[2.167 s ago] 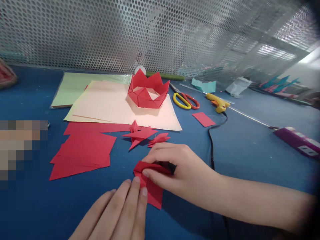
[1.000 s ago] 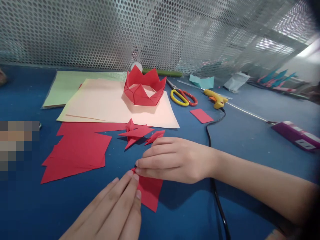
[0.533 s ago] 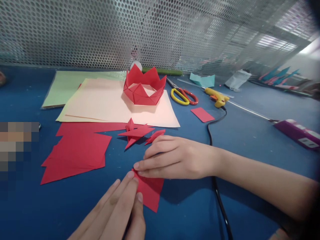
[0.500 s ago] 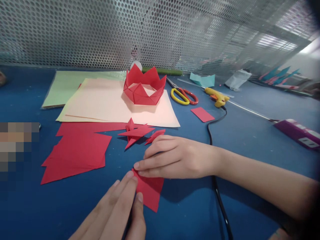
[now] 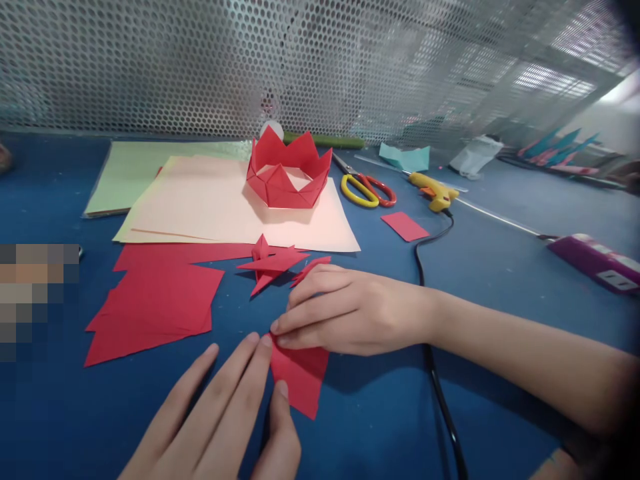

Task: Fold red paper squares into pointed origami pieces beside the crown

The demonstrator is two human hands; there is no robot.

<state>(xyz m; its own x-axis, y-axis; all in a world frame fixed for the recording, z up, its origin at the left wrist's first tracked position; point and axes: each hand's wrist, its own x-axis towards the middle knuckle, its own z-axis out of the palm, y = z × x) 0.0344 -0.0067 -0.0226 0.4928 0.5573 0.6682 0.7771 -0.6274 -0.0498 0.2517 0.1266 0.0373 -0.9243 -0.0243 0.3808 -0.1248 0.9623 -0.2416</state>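
A small sheet of red paper (image 5: 301, 383) lies on the blue table, its upper part covered by my right hand (image 5: 340, 310). The fingers of that hand are close together, their tips pressed on the paper's upper left corner; its thumb is hidden. My left hand (image 5: 225, 407) comes in from below with fingers stretched and spread. Its index fingertip meets the same corner and its thumb touches the paper's left edge. Just beyond my right hand lie folded red paper pieces (image 5: 273, 263), pointed in shape; one is partly behind my fingers.
Red sheets (image 5: 160, 300) lie at left. A red paper crown-like ring (image 5: 293, 193) stands on cream sheets (image 5: 200, 200). Scissors (image 5: 360, 190), a small red card (image 5: 404, 227), a yellow glue gun (image 5: 434, 191) and a purple power strip (image 5: 595, 263) are right. A black cord (image 5: 440, 393) passes under my right wrist.
My left hand's fingers have spread apart, with the outer finger moving left and up. My right hand stays pressed on the red paper, nearly unmoved.
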